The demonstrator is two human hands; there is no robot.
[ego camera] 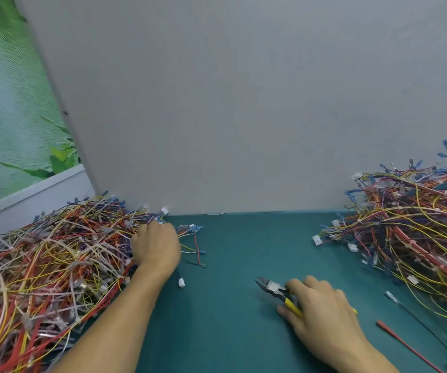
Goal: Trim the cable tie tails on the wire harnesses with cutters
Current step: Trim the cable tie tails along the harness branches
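Soft even light, bowed blurry edges

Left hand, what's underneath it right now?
The left hand lies on the right edge of the left pile of wire harnesses, with loose wire ends poking out beside it onto the green table. Its fingertips are covered, so whether they grip a harness cannot be seen.

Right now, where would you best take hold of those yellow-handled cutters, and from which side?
Grip the cutters by their yellow handles, coming from the near right as the right hand does: the steel jaws point away leftward, handles trail toward the person.
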